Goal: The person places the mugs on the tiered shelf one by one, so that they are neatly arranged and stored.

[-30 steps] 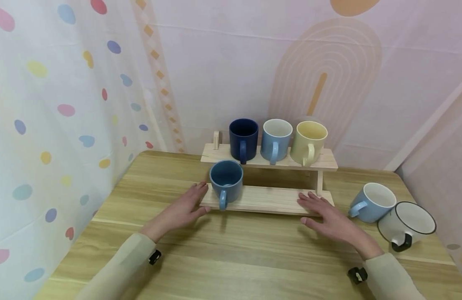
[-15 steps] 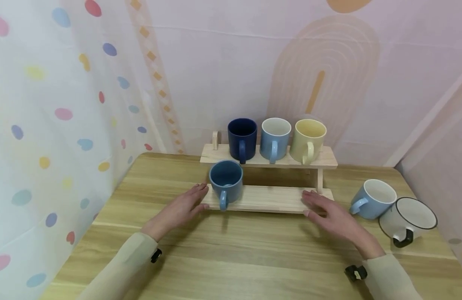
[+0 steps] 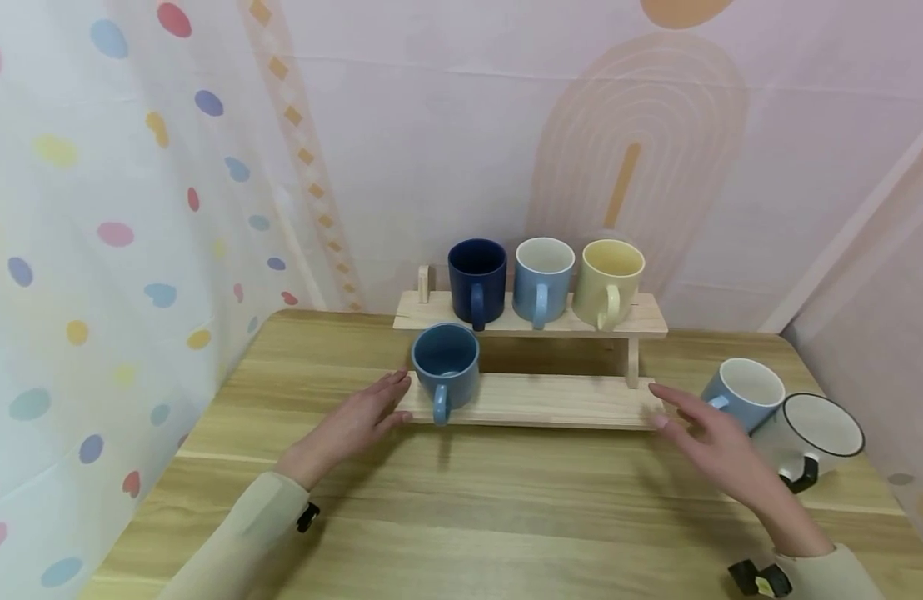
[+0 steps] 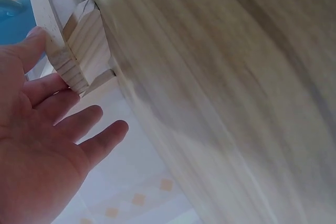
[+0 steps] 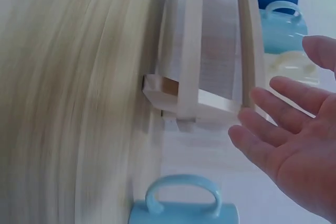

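Observation:
A two-tier wooden rack [image 3: 551, 402] stands on the table in the head view. My left hand [image 3: 352, 427] rests at the left end of its lower board, thumb and index finger touching the wood and the other fingers spread loosely. Beside that hand a teal-blue mug [image 3: 445, 365] sits on the lower board. My right hand [image 3: 720, 454] hovers past the rack's right end, fingers loosely extended and holding nothing. It partly covers a light-blue mug [image 3: 748, 392] on the table. On the upper board stand a navy mug [image 3: 476, 279], another light-blue mug [image 3: 542, 287] and a yellow mug [image 3: 610, 287].
A white mug [image 3: 814, 433] with a black rim and handle stands on the table at the right, close to the light-blue one. The wooden table [image 3: 461, 517] reaches back to patterned curtains [image 3: 431, 167] behind and at the left.
My right hand has left the lower board and moved right, toward the mugs on the table. My left hand stays at the board's left end. The head view has shifted slightly.

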Tool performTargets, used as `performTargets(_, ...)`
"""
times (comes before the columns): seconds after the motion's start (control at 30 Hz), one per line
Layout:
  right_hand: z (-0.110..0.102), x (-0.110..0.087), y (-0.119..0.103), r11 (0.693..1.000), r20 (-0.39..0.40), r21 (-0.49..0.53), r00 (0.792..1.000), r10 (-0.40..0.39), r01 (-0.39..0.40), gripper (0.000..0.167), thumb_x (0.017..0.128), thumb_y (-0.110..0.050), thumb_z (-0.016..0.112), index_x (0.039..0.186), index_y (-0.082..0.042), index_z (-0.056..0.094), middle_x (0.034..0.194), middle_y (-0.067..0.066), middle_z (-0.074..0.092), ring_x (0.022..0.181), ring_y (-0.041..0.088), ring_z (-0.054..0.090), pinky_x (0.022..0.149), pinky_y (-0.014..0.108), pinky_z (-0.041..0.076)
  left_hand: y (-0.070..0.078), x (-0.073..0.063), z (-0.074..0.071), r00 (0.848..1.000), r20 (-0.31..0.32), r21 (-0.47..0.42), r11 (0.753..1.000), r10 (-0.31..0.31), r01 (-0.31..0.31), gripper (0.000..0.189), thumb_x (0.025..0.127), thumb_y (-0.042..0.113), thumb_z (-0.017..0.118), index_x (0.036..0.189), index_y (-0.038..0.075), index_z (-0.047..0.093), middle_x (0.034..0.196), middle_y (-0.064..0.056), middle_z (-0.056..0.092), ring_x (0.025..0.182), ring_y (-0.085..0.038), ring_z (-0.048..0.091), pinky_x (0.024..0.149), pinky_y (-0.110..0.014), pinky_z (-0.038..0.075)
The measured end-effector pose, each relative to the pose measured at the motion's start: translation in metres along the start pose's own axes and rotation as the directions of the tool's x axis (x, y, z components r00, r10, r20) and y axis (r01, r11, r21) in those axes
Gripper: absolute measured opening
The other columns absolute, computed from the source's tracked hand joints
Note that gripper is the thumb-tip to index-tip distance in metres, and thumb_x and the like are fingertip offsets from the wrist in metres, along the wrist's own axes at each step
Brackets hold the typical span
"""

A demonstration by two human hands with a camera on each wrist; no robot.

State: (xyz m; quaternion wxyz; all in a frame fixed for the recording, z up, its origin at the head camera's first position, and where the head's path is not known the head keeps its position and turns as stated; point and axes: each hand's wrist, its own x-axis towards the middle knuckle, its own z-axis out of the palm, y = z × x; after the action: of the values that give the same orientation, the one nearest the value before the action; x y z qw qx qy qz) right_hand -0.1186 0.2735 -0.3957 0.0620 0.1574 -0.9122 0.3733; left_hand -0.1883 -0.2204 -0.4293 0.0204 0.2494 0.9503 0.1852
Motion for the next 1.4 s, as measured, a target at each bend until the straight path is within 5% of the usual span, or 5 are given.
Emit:
performTargets(0.17,-0.011,-0.012,0.002,0.998,-0.028,0.02,0.998,0.058,-0.057,0.043,0.107,-0.019,0.061,0.147,-0.004,0.057,0.142,0.023,0.06,0.114,0.013,0.065,0.083,0.019,0.054,-0.001,-0.001,0.001,1.0,0.003,-0.004,1.0,-0.013,0.013,0.063,0.105,0.034,0.062,0.154,-0.001,0.045,0.163,-0.019,0.036,0.147,-0.042,0.039,0.114,-0.062,0.037)
performTargets(0.3,-0.018,-0.02,0.008,0.994,-0.037,0.068,0.995,0.089,-0.086,0.042,0.11,-0.022,0.055,0.147,-0.003,0.056,0.142,0.024,0.06,0.112,-0.015,0.053,0.084,0.007,0.048,0.0,-0.001,0.002,1.0,-0.003,-0.006,1.0,-0.005,0.005,0.062,0.106,0.034,0.062,0.154,-0.001,0.045,0.163,-0.02,0.036,0.146,-0.042,0.04,0.114,-0.061,0.038)
performTargets(0.67,-0.023,-0.037,0.028,0.977,-0.124,0.123,0.974,0.189,-0.174,0.039,0.111,-0.024,0.051,0.141,0.0,0.06,0.125,-0.025,0.062,0.112,-0.019,0.049,0.086,0.004,0.042,-0.002,-0.002,0.004,1.0,-0.021,-0.019,1.0,0.004,-0.005,0.063,0.105,0.033,0.062,0.154,-0.002,0.044,0.163,-0.021,0.036,0.145,-0.042,0.042,0.114,-0.06,0.038)
performTargets(0.9,-0.015,-0.044,0.039,0.949,-0.178,0.239,0.952,0.249,-0.204,0.043,0.111,-0.021,0.05,0.137,0.013,0.057,0.117,-0.032,0.061,0.104,-0.015,0.058,0.085,0.005,0.047,-0.003,-0.002,0.005,1.0,-0.021,-0.021,1.0,0.001,-0.002,0.063,0.106,0.034,0.062,0.155,-0.002,0.043,0.163,-0.021,0.035,0.145,-0.041,0.042,0.114,-0.058,0.038)
performTargets(1.4,-0.002,-0.043,0.05,0.692,-0.042,0.661,0.906,0.42,-0.29,0.069,0.111,-0.028,0.05,0.151,0.022,0.023,0.114,-0.03,0.062,0.107,-0.017,0.057,0.091,0.009,0.05,-0.001,-0.003,0.005,1.0,-0.025,-0.023,1.0,0.002,-0.002,0.063,0.106,0.033,0.061,0.154,-0.003,0.042,0.163,-0.021,0.035,0.144,-0.041,0.043,0.114,-0.057,0.039)
